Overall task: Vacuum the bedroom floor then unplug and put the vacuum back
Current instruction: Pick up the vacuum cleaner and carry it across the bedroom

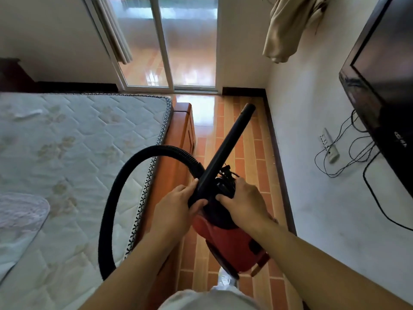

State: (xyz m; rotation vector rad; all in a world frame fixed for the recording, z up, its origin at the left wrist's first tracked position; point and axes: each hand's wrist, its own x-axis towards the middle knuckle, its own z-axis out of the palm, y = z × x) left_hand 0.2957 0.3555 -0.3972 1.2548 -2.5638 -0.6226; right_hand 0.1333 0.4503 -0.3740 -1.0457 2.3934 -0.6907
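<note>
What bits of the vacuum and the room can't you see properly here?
- Head view: the top of the red vacuum is hidden under the left hand, the right hand and the black tube.
- The TV is cut off by the right edge.
- The power strip is too small to show which sockets are used.
- The hose disappears behind the left forearm.
</note>
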